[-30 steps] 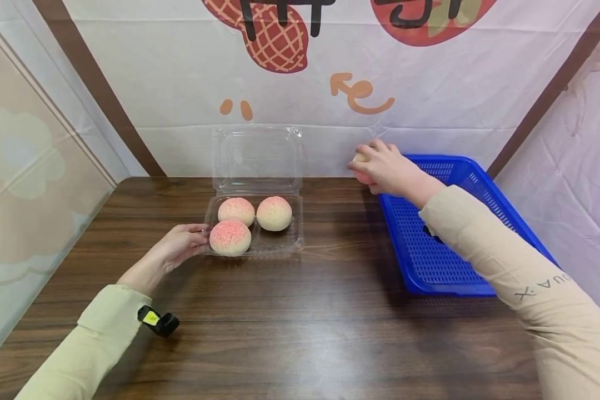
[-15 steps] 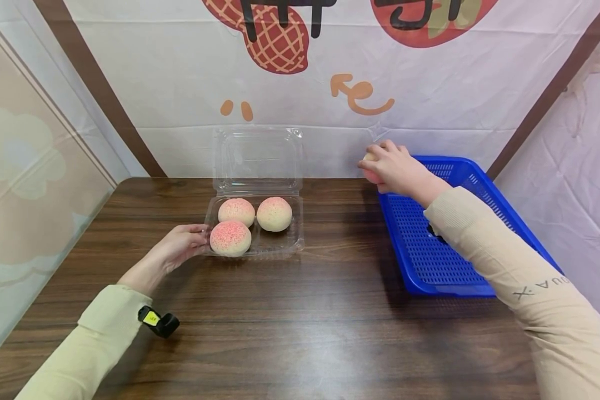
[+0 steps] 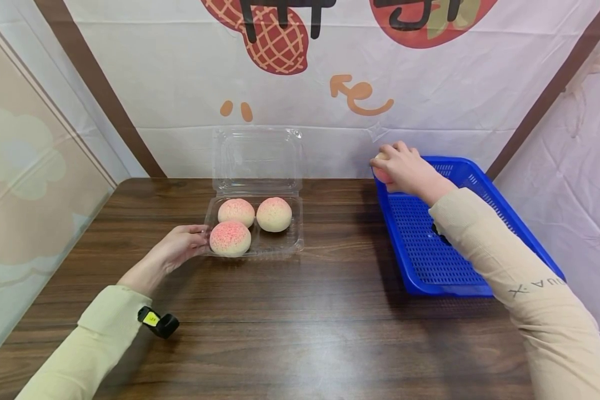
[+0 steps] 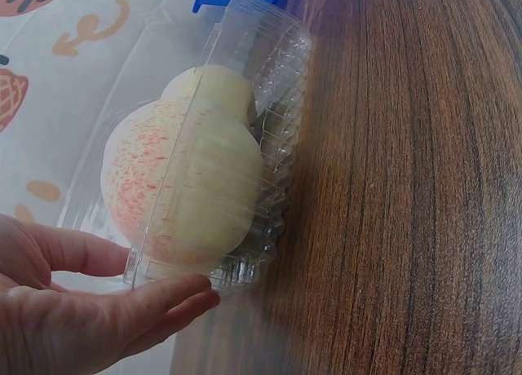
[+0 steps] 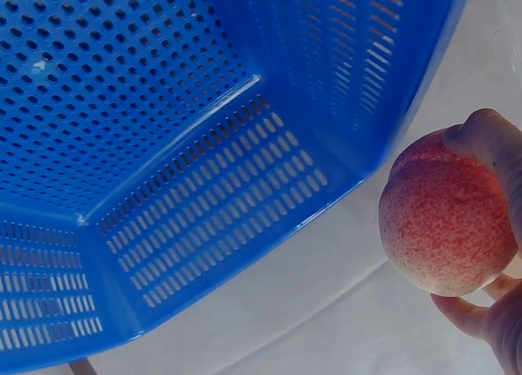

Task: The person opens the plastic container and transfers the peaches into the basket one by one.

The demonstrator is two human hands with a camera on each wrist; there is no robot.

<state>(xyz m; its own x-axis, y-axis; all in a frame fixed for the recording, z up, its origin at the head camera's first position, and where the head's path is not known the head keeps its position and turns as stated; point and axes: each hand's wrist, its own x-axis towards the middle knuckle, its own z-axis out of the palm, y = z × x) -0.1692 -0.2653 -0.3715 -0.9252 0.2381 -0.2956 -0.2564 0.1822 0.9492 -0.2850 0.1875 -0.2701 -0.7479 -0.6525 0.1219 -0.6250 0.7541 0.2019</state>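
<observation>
From my remote seat, starting at the far left, I have the left sleeve (image 3: 92, 347) reaching in over the wood-grain table (image 3: 260, 328), with a black wrist camera (image 3: 158, 322) strapped at its cuff (a yellow label shows on it). Ahead of it, my left hand (image 3: 182, 244) pinches the near-left edge of a clear plastic clamshell container (image 3: 276, 243) between thumb and fingers. The container sits flat on the table, its lid (image 3: 258, 161) raised upright at the back. Inside I count 3 pink-speckled peaches: 1 front-left peach (image 3: 230, 239), 1 back-left peach (image 3: 236, 211) behind it, and 1 paler back-right peach (image 3: 274, 214). Well over to the right, my right hand (image 3: 409, 173) has its fingers curled around a 4th peach (image 5: 449, 220), grasping it in the air near the far-left corner of a blue perforated basket (image 3: 402, 261); in the right wrist view that peach shows just beside the rim, on the outer side. The right sleeve (image 3: 510, 266), printed with dark letters, crosses above the basket and covers part of its right side.
</observation>
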